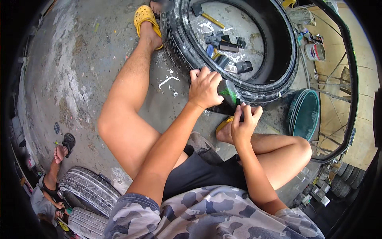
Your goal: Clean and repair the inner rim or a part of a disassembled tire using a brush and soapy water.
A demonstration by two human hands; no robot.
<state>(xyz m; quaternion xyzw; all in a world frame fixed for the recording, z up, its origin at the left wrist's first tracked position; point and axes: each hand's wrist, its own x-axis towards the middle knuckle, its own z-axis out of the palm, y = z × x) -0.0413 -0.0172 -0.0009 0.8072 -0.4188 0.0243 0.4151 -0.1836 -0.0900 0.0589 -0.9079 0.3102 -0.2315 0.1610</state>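
Observation:
A large black tire [279, 47] lies flat in front of me. A dark, glossy piece [227, 91] with a bright green patch sits against its near side; I cannot make out whether it is loose or part of something larger. My left hand [203, 88] grips this piece with curled fingers, thumb at its near left. Just to the right, my right hand [246, 119] has its fingers bent around a small black object [238, 102] at that piece's right end. Inside the tire's ring are a yellow-handled hammer [213, 20], dark blocks [229, 47] and white scraps.
At my right stand a teal tub [302, 113], a white bucket [315, 51] and a black-framed wooden board [338, 47]. Stacked tires [89, 191] lie behind me at the lower left, beside another person [45, 191]. My bare legs and yellow clogs [145, 18] flank the work.

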